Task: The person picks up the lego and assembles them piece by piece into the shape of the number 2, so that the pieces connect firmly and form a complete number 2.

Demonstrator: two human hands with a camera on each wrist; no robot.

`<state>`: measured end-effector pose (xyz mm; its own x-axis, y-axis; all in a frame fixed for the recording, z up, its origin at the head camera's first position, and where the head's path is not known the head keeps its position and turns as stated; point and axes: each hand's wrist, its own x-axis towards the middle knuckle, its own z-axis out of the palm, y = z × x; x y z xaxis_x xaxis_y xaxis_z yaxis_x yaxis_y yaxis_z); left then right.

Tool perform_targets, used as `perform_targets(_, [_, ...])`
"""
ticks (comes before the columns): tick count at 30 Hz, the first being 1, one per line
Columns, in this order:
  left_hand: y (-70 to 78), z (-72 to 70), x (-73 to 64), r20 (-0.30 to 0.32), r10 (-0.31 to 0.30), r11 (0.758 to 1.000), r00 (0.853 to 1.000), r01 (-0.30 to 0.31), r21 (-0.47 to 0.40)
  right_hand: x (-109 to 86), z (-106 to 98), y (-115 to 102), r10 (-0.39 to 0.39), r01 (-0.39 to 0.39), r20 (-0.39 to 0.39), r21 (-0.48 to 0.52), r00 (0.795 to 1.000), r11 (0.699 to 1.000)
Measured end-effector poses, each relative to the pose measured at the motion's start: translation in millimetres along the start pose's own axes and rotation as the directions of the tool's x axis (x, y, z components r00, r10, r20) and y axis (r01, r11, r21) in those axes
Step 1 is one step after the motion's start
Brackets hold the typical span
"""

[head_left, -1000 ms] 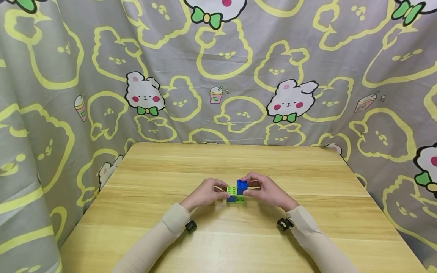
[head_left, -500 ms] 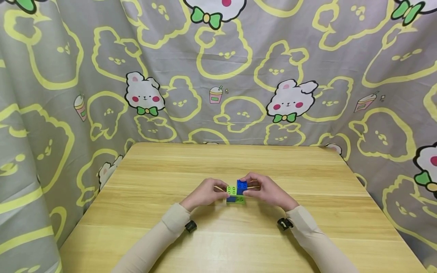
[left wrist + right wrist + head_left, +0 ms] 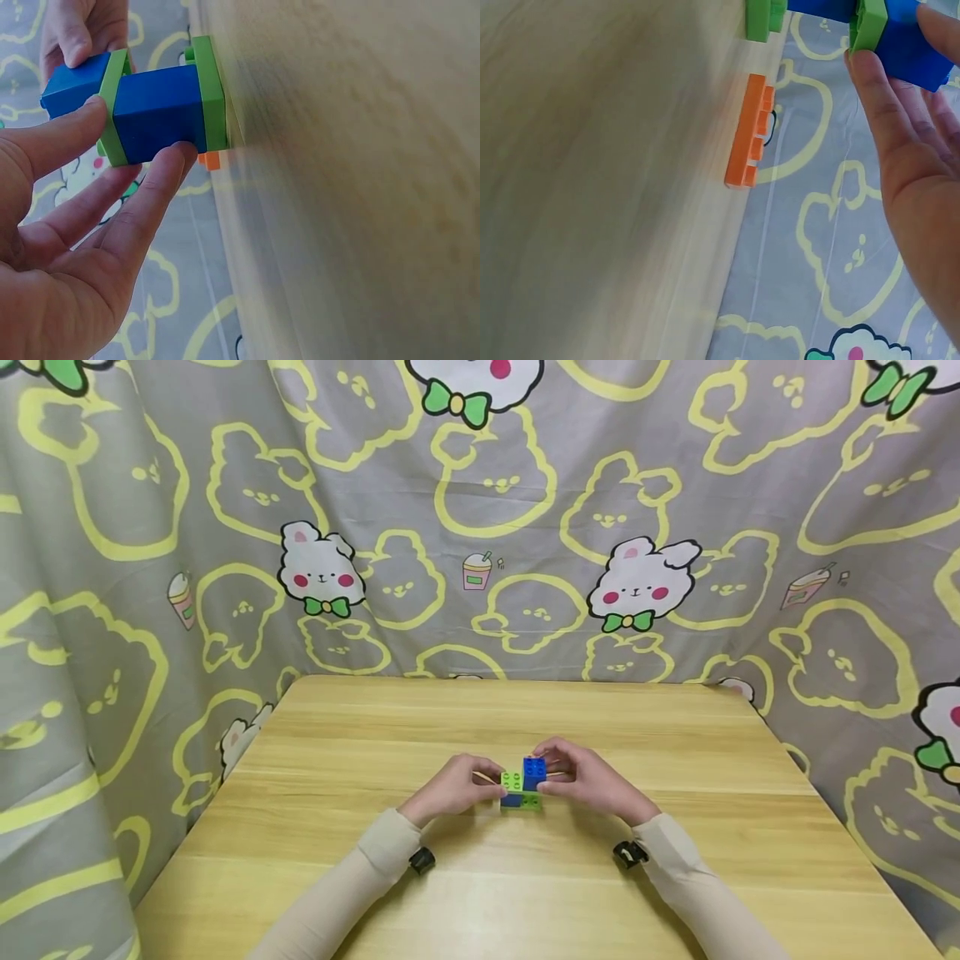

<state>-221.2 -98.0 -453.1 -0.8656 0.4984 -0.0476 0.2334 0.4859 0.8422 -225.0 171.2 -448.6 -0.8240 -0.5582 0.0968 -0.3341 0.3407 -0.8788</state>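
Observation:
A small toy-brick stack stands on the table in front of me. At its base lies a green plate, with a lower blue brick on its left part. A second green plate tops that brick, and an upper blue brick sits on this plate's right part. My left hand holds the stack's left side, its thumb on the upper green plate and fingers at the lower blue brick. With thumb and fingers my right hand pinches the upper blue brick. Whether that brick is fully pressed down I cannot tell.
An orange brick with a row of studs lies on the wooden table, near the stack; my right hand hides it in the head view. A patterned grey curtain hangs behind the table and along its sides.
Both hands keep their grip on the stack and the upper blue brick. Only the head view has shifted very slightly.

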Motion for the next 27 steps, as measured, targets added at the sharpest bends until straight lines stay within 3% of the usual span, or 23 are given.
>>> perform_targets(10, [0.3,0.8,-0.2,0.002,-0.015,1.0,1.0,0.015,0.001,-3.0,-11,-3,0.004,-0.005,-0.007,-0.088,1.0,0.996])
perform_targets(18, [-1.1,0.0,-1.8,0.002,-0.025,1.0,1.0,0.025,-0.001,-2.7,-27,0,0.009,-0.027,-0.126,-0.142,0.992,0.99])
perform_targets(27, [-1.2,1.9,0.7,-0.001,-0.011,1.0,1.0,0.011,0.005,-2.3,-34,10,0.006,-0.042,-0.18,-0.198,0.984,0.979])
